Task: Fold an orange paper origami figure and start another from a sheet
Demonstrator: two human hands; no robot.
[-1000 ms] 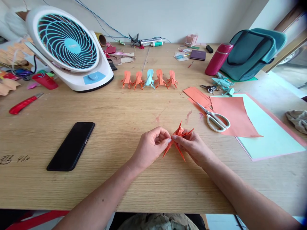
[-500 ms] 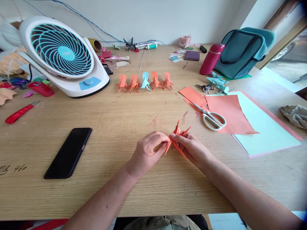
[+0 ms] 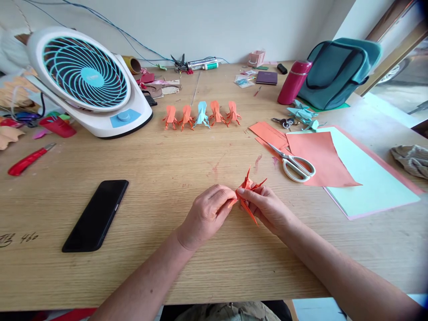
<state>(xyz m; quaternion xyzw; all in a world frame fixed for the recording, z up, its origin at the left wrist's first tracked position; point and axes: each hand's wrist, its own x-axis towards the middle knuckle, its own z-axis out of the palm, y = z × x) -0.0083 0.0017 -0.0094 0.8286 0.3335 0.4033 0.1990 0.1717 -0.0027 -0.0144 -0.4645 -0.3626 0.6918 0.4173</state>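
Observation:
Between my two hands is an orange origami figure [image 3: 246, 183] with several thin pointed limbs, held just above the wooden table [image 3: 160, 178]. My right hand [image 3: 269, 205] pinches its body, thumb on top. With closed fingers, my left hand [image 3: 210, 207] grips one limb on the figure's left side; its fingertips partly cover that limb. Two spikes point up and away, and another limb hangs down toward me. Farther back stands a row of finished-looking paper figures, several orange ones [image 3: 170, 117] and a light blue one [image 3: 202, 114] in the middle.
Scissors [image 3: 296, 167] lie on orange paper [image 3: 324, 156] and light green sheets [image 3: 374, 191] at right, near keys [image 3: 286, 123] and blue paper figures [image 3: 302, 113]. A phone [image 3: 96, 216], a red cutter [image 3: 30, 161] and a fan [image 3: 90, 80] occupy the left. A bottle [image 3: 294, 82] and bag [image 3: 337, 73] stand back right.
The limb at my left fingers has swung up and toward the left hand, now mostly covered by it. The lower limb hangs slightly further down. My right hand keeps its pinch.

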